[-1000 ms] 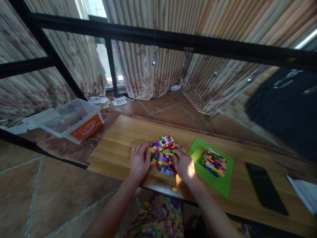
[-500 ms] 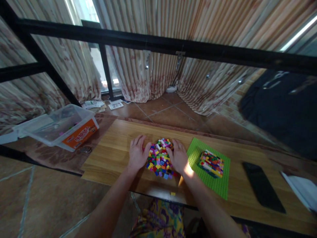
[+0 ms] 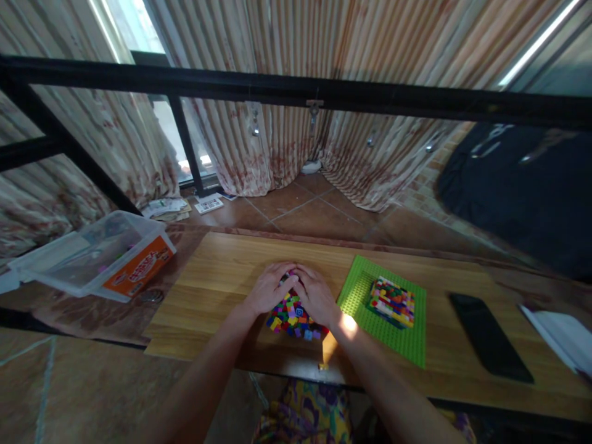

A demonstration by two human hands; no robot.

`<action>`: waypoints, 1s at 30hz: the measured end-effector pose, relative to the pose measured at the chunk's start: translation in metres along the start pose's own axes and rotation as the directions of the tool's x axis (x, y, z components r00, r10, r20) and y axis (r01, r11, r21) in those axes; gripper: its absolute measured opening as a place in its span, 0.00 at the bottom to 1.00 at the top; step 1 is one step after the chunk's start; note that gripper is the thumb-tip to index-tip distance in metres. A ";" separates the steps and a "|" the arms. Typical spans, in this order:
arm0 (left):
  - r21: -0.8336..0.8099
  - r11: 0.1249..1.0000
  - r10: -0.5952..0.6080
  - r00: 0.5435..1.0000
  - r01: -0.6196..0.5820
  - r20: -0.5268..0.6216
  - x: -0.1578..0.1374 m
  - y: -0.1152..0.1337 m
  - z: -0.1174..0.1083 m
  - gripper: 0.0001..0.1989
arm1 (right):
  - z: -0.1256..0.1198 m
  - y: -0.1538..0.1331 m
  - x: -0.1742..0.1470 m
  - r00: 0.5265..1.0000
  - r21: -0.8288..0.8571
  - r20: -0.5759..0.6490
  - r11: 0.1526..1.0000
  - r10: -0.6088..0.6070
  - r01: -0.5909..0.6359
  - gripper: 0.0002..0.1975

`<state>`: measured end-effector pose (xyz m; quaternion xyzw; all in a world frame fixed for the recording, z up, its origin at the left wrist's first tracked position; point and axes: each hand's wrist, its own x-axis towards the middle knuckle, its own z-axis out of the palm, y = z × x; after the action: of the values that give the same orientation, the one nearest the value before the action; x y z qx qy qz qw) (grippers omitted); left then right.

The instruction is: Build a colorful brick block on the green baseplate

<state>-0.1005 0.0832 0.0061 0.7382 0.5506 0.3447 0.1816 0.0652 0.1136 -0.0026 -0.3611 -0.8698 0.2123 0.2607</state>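
Observation:
A heap of small colourful toy bricks (image 3: pixel 296 317) lies on the wooden board in front of me. My left hand (image 3: pixel 272 288) curves around its far left side, fingers stretched out. From the far right, my right hand (image 3: pixel 317 297) arches over it, with fingers extended too. Both hands meet at the far end of the heap and hide that part of it. Right of them is a green baseplate (image 3: pixel 402 340), carrying a low block built of multicoloured bricks (image 3: pixel 393 301). A single yellowish brick (image 3: pixel 322 367) rests by the board's near edge.
On the left stands a clear plastic box (image 3: pixel 143 268) with an orange label and a few bricks inside. A flat black slab (image 3: pixel 490 336) and a white sheet (image 3: pixel 557 333) lie to the right. A dark metal bar (image 3: pixel 231 86) crosses beyond the board.
My hands have come together over the far end of the brick heap, covering bricks that showed between them before. The view has shifted slightly.

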 end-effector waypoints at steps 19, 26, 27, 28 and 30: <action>0.074 0.975 -0.183 0.945 0.211 -0.272 -0.084 0.023 0.000 0.21 | 0.011 -0.045 -0.096 0.986 -0.230 -0.157 0.973 -0.050 0.013 0.45; 0.126 0.962 -0.203 0.942 0.243 -0.269 -0.087 0.021 0.006 0.24 | -0.011 -0.043 -0.075 0.980 -0.183 -0.197 0.983 -0.013 -0.024 0.41; 0.121 0.961 -0.211 0.939 0.250 -0.271 -0.087 0.020 0.006 0.24 | -0.017 -0.042 -0.080 0.974 -0.184 -0.225 0.982 -0.007 -0.036 0.40; 0.120 0.957 -0.223 0.935 0.264 -0.276 -0.087 0.020 0.005 0.25 | -0.024 -0.038 -0.087 0.963 -0.192 -0.271 0.979 0.009 -0.063 0.38; 0.126 0.952 -0.236 0.931 0.279 -0.280 -0.086 0.018 0.005 0.26 | -0.044 -0.021 -0.106 0.909 -0.223 -0.410 0.959 0.071 -0.175 0.33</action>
<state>-0.0981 -0.0032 -0.0121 0.6198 0.6884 0.3657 0.0900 0.1453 0.0293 0.0113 -0.4815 -0.7939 0.0373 0.3695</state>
